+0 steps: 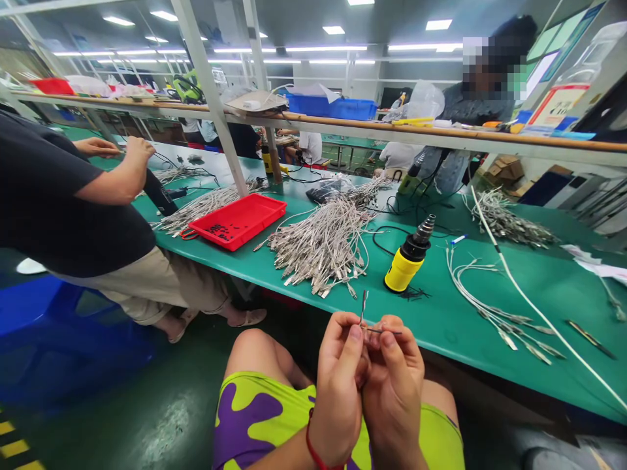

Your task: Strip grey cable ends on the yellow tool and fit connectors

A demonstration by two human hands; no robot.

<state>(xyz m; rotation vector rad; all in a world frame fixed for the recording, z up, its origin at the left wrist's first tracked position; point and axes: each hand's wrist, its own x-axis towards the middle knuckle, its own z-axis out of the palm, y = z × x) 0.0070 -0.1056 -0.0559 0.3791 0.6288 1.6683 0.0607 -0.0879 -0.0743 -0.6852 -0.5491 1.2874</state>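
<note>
My left hand (340, 385) and my right hand (398, 382) are side by side above my lap, just off the table's front edge. In a pinch, my left hand holds a cable end whose thin red, white and dark wires (364, 303) stick up. Between my right thumb and fingers lies a short dark piece, perhaps a thin tube (392, 332), that points right. Where the two pieces meet is partly hidden by my fingertips. Beyond my hands, a yellow heat gun (404, 267) stands nozzle up, with small black tubes (415, 294) at its base.
A large cable pile (323, 241) and a red tray (240, 222) with small black parts lie on the green table (450, 320). Several loose cables (484, 313) and tweezers (591, 339) are at the right. A person (59, 189) works at the left; another stands across the table.
</note>
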